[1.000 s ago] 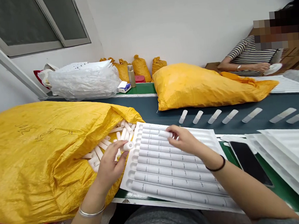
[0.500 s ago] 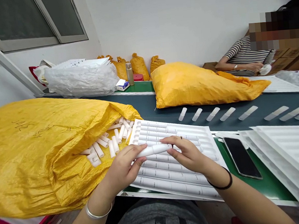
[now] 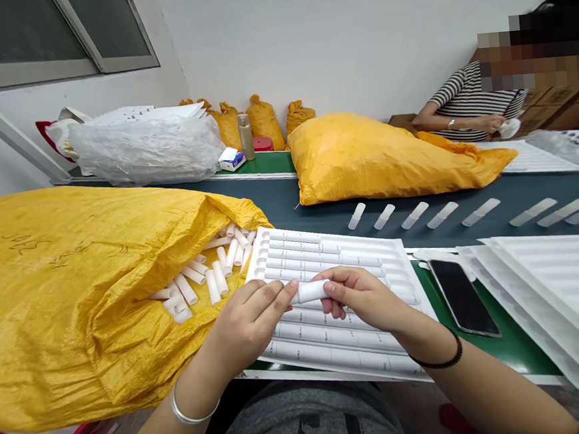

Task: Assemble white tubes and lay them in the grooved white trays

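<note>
Between my two hands is a short white tube (image 3: 311, 291), lying level above the tray. The fingers of my left hand (image 3: 257, 316) are closed over its left end and hide it. My right hand (image 3: 358, 295) pinches the right end between thumb and fingers. Beneath them, a white grooved tray (image 3: 392, 248) bears rows of white tubes (image 3: 323, 335) with small dark print. Left of the tray, a yellow woven sack (image 3: 91, 306) gapes, and loose white tubes (image 3: 219, 277) spill from its mouth.
Stacked white trays (image 3: 557, 303) and a phone (image 3: 463, 297) lie to the right. Along the dark belt (image 3: 278, 194) lie several frosted tubes (image 3: 442, 214). Beyond stand an orange sack (image 3: 365, 157) and a plastic-wrapped bundle (image 3: 148, 148). A person in a striped shirt (image 3: 460, 93) sits far right.
My left fingers have closed further over the tube's left end. My right hand has shifted its grip, covering the right end. The whole view has moved slightly.
</note>
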Demonstrator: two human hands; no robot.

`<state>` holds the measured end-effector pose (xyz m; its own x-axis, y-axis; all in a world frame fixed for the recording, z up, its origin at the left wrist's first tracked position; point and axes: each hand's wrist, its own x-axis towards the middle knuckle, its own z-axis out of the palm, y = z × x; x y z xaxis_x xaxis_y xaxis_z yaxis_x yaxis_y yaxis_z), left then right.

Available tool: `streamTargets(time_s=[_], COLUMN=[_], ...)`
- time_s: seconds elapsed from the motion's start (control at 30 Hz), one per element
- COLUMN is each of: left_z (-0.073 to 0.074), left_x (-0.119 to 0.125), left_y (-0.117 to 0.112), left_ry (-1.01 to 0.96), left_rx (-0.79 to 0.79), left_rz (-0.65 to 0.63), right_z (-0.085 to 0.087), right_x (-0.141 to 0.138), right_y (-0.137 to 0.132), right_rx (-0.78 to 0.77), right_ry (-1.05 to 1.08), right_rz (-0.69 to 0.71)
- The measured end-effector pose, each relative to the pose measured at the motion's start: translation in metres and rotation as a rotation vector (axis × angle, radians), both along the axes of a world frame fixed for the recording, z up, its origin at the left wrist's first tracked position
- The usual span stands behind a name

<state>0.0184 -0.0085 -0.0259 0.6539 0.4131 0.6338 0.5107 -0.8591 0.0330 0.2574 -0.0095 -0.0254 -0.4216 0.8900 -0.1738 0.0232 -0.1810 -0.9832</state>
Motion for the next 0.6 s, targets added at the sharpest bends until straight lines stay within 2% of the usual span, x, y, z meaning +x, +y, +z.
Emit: streamTargets(time_s=[0.07,0.2,0.23,0.33,0.4,0.47,0.53,0.6], left_z=[-0.002,-0.004,-0.005,-0.009,-0.016,-0.025,-0.035,-0.046], left_x=[0.002,0.004,0.004,0.002,-0.005,-0.018,-0.037,-0.059], left_y=[0.002,-0.005,-0.008,-0.015,-0.012,0.000,0.018,0.036], left_ry=[-0.012,-0.060,-0.056,0.046,0.135,0.165,0.150,0.175], left_rx=[-0.015,-0.157,-0.198,-0.296,-0.340,-0.358,-0.363,-0.419], left_rz=[-0.005,0.006,0.002,-0.014,0.041,0.201,0.469,0.779], right_z=[0.002,0.003,0.001,-0.008,-0.017,-0.027,-0.036,-0.044], right_x=[0.000,-0.002,-0.004,-0.010,-0.013,-0.008,0.006,0.028], right_y=[-0.001,-0.010,-0.013,-0.012,0.005,0.040,0.085,0.132], right_rx=[0.084,0.608,0.689,0.771,0.834,0.823,0.662,0.552], right_ry=[-0.095,-0.395,-0.440,-0.526,-0.664,-0.891,-1.104,-1.178], right_rz=[0.011,0.019,0.053,0.195,0.246,0.118,-0.196,-0.380])
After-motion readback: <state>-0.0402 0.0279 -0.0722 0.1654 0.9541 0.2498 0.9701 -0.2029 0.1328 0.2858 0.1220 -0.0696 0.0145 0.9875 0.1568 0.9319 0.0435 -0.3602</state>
